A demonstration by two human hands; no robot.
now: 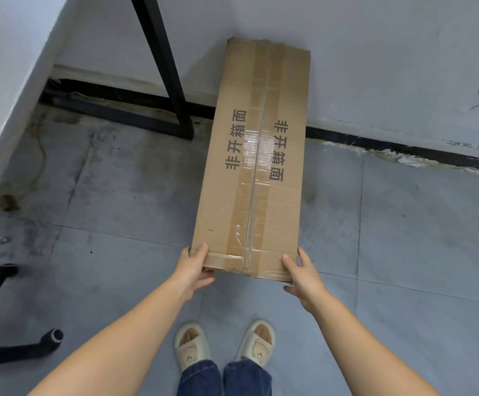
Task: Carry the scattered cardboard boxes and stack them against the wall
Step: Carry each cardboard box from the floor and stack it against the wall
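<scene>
A long brown cardboard box (254,155), taped down its middle and printed with black characters, points away from me, its far end at the grey wall (375,67). My left hand (194,267) grips the near left corner, thumb on top and fingers underneath. At the near right corner my right hand (304,272) holds the box the same way. I cannot tell whether the far end touches the wall or the floor.
A black metal table frame (172,81) stands just left of the box against the wall. A white tabletop (7,81) fills the upper left. A black chair base (9,332) sits on the floor at lower left. My slippered feet (224,347) stand on grey tiles.
</scene>
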